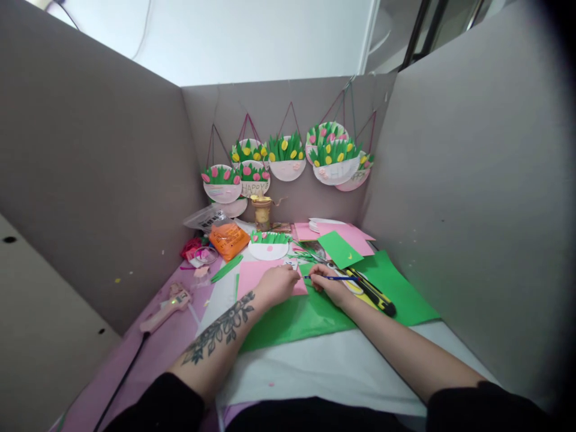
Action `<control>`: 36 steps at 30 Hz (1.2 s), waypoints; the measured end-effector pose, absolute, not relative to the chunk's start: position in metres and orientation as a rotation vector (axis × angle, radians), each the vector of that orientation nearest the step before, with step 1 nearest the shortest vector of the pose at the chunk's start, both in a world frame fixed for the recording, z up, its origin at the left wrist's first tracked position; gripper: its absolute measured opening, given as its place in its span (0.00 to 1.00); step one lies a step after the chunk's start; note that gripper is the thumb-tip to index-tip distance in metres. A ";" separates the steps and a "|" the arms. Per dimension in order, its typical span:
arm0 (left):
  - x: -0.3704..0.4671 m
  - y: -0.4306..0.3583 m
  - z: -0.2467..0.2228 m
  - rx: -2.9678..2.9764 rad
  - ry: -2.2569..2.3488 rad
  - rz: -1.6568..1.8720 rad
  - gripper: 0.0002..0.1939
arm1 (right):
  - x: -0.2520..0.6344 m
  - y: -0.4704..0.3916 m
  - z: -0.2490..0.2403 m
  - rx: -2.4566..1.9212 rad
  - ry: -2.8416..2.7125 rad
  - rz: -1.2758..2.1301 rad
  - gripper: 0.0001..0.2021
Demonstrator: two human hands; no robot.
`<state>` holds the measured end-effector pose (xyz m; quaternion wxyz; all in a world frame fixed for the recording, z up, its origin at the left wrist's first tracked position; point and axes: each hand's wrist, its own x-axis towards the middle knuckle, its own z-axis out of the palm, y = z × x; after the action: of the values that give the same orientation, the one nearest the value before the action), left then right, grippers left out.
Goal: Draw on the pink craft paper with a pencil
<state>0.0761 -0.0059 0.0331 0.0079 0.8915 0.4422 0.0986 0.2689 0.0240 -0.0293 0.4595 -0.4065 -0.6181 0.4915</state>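
Note:
My right hand (327,283) grips a blue pencil (339,278), which lies nearly level with its tip pointing left. My left hand (281,283) is closed near that tip, over a pink paper sheet (254,276); whatever its fingers hold is too small to make out. Under both hands spreads a large green sheet (292,324). Just beyond them lies a white half-plate basket (269,249) with green paper leaves and pink flowers. A yellow-and-black utility knife (375,295) and scissors (356,289) rest beside my right wrist.
A pink glue gun (166,309) with a black cord lies at left. An orange bag (228,241) and a twine spool (261,213) stand farther back. Several finished paper-plate baskets (287,159) hang on the grey back panel (193,114). Grey side panels enclose the table.

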 end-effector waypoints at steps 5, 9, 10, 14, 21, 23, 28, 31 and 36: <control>0.079 -0.013 0.018 2.769 1.444 0.496 0.14 | 0.275 0.027 -0.021 -0.945 -1.381 1.241 0.17; 0.073 -0.009 0.007 2.755 1.490 0.360 0.13 | 0.283 0.009 -0.004 -0.785 -1.303 1.598 0.26; 0.071 -0.007 0.005 2.743 1.513 0.320 0.13 | 0.285 0.002 0.000 -0.745 -1.362 1.784 0.29; 0.063 0.001 0.002 2.682 1.533 0.221 0.11 | 0.288 -0.008 -0.004 -0.832 -1.575 2.162 0.32; 0.061 0.004 -0.002 2.671 1.486 0.205 0.11 | 0.296 0.022 -0.024 -1.013 -1.174 0.882 0.27; 0.062 0.004 -0.003 2.680 1.475 0.211 0.11 | 0.292 0.017 -0.021 -0.929 -1.259 1.036 0.29; 0.062 0.004 -0.004 2.673 1.466 0.203 0.10 | 0.286 0.007 -0.015 -0.911 -1.344 1.658 0.31; 0.062 0.004 -0.003 2.678 1.466 0.195 0.10 | 0.296 0.015 -0.016 -1.095 -1.448 1.856 0.32; 0.063 0.003 -0.001 2.674 1.455 0.150 0.11 | 0.319 0.022 -0.009 -1.092 -1.289 1.183 0.28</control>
<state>0.0626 0.0030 -0.0010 0.0469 0.8763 0.4769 0.0490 0.3194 0.0217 -0.0093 0.5138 -0.4542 -0.5361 0.4923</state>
